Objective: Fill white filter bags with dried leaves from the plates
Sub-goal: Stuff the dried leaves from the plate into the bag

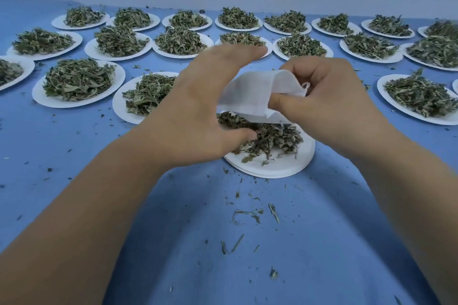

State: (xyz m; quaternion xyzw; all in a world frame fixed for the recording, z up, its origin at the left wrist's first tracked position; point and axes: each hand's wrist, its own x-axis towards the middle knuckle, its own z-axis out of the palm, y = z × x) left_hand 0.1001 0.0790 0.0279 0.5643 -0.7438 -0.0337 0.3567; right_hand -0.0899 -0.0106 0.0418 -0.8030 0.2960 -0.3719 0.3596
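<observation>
My right hand (329, 104) pinches a white filter bag (250, 96) by its top edge and holds it just above the nearest white plate (280, 168). A pile of dried green leaves (267, 138) lies on that plate. My left hand (198, 111) hovers to the left of the bag with straight fingers spread above it, its thumb down at the leaf pile. The bag's lower part hangs over the leaves; its drawstring loop (306, 85) shows by my right fingers.
Several white plates heaped with dried leaves stand in rows across the blue table (74, 181), among them one at the left (76, 82) and one at the right (418, 96). Loose leaf bits (250, 214) lie scattered in front of me. A pale wall stands behind.
</observation>
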